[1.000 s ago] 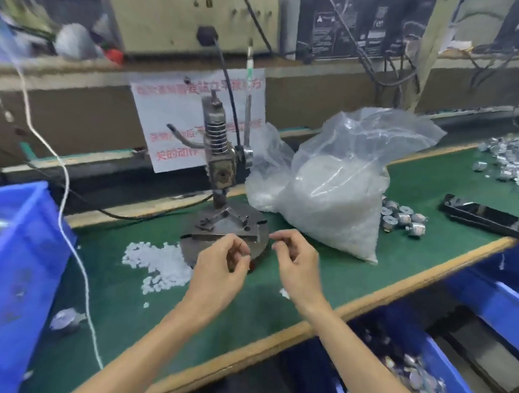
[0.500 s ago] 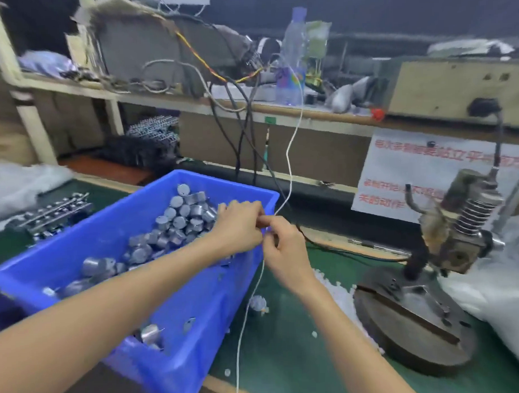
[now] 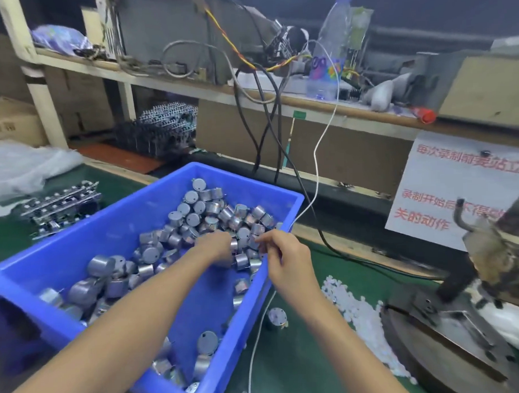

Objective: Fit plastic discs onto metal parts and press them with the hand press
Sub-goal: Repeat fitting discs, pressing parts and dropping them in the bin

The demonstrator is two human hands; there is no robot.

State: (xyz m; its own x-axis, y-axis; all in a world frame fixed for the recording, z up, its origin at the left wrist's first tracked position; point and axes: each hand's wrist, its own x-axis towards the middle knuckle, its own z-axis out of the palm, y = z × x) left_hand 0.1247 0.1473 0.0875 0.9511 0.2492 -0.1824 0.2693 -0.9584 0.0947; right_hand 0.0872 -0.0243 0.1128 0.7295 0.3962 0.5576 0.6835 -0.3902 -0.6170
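A blue bin (image 3: pixel 243 175) on the green mat holds several silver metal parts (image 3: pixel 200 216), short cylinders. My left hand (image 3: pixel 216 247) reaches down into the pile, its fingers curled round a metal part (image 3: pixel 235 245). My right hand (image 3: pixel 287 257) hovers over the bin's right rim, thumb and fingertips drawn together with nothing visible between them. A heap of small white plastic discs (image 3: pixel 362 307) lies on the mat right of the bin. The hand press (image 3: pixel 490 261) stands at the right edge on its round steel base (image 3: pixel 443 345).
One loose metal part (image 3: pixel 276 317) lies on the mat beside the bin. A white cable (image 3: pixel 316 165) and black cables hang from the shelf across the bin's far corner. Circuit boards (image 3: pixel 61 203) and a plastic bag (image 3: pixel 22 166) lie at the left.
My view swung left from the press to the blue bin. Both hands moved there. My left hand has dropped from the bin's rim into the pile of parts.
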